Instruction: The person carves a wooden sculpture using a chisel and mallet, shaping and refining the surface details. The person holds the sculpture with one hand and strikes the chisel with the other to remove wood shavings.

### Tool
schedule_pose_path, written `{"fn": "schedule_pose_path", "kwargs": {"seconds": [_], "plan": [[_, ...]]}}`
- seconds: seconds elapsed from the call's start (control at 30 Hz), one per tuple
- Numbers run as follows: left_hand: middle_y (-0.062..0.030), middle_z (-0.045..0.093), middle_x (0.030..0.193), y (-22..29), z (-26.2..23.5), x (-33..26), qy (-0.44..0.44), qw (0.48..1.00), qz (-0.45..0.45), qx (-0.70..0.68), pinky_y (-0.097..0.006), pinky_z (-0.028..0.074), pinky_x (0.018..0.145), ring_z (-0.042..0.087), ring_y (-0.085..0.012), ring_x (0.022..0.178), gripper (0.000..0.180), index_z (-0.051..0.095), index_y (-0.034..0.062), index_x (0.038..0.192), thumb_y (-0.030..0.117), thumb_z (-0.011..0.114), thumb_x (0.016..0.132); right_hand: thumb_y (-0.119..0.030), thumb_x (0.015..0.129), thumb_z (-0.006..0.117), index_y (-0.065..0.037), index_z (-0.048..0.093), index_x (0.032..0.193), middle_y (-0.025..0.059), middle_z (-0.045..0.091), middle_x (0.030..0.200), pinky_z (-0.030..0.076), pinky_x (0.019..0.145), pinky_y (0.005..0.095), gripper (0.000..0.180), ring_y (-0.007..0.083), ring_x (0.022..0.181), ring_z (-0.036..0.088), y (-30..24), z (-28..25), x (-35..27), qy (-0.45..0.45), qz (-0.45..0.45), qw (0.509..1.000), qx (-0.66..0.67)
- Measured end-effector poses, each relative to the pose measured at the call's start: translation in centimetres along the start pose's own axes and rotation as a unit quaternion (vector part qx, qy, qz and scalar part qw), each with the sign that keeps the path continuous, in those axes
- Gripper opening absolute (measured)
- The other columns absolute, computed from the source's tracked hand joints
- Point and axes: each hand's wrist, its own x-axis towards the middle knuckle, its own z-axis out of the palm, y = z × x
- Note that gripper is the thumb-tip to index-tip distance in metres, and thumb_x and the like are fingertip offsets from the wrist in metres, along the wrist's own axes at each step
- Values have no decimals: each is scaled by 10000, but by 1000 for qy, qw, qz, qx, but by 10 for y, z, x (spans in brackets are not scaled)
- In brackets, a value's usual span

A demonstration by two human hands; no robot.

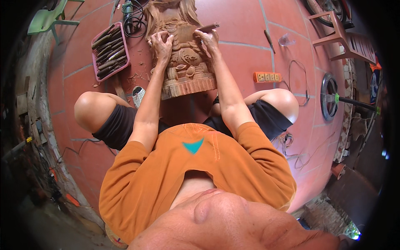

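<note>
the wooden carving [183, 54] lies on the floor between the knees; left hand [160, 41] presses curled onto it; right hand [209, 38] grips a chisel [207, 28]; a slip could gouge the fingers just beside the blade.

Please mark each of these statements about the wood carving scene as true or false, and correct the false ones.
1. Both hands rest on the carved wooden statue. True: the left hand and the right hand are both on its upper part.
2. The right hand holds a hammer. False: it holds a slim chisel-like tool against the wood.
3. A pink tray of carving tools lies to the person's left of the statue. True.
4. The orange power strip lies inside the tray. False: it lies on the red tiled floor, to the right of the statue.
5. The green plastic chair stands at the right. False: it is at the upper left; a reddish chair is at the right.
</note>
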Motion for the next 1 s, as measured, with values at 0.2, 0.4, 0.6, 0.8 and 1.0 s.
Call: {"fn": "schedule_pose_path", "kwargs": {"seconds": [0.2,0.4,0.6,0.8,1.0], "plan": [[-88,576,1032,5,-2,0,-1,1000,16,14,-397,311,978,477,-264,1073,295,637,108,970,277,729,746,-325,705,705,-55,706,859,160,696,848,513,732,398,311,294,822,676,-9,12,-25,35,-9,986,-160],[-118,563,1025,4,-6,3,-47,999,-18,18,-402,349,949,496,-272,1022,301,634,87,976,261,722,746,-129,778,648,-89,665,836,125,630,871,473,772,403,72,293,897,591,3,37,-62,135,-217,917,-307],[-126,646,884,49,-20,26,-166,976,-16,-137,-306,499,680,624,-189,769,337,634,9,1003,272,689,801,-117,768,591,-90,664,868,140,627,877,463,797,409,127,315,899,582,2,37,-62,154,-200,939,-235],[-103,649,840,95,-29,19,-438,892,-93,-55,-274,497,604,605,-136,729,440,614,-6,1094,314,707,806,-121,750,606,-93,658,895,117,621,915,459,772,442,156,330,880,570,-2,35,-67,157,-222,930,-247],[-101,638,886,74,-38,33,-522,826,-188,-100,-274,497,572,616,-123,698,370,591,18,1139,54,635,773,-20,712,559,-93,686,930,105,668,884,492,761,344,263,249,827,628,1,21,-56,105,-98,989,-30]]}}
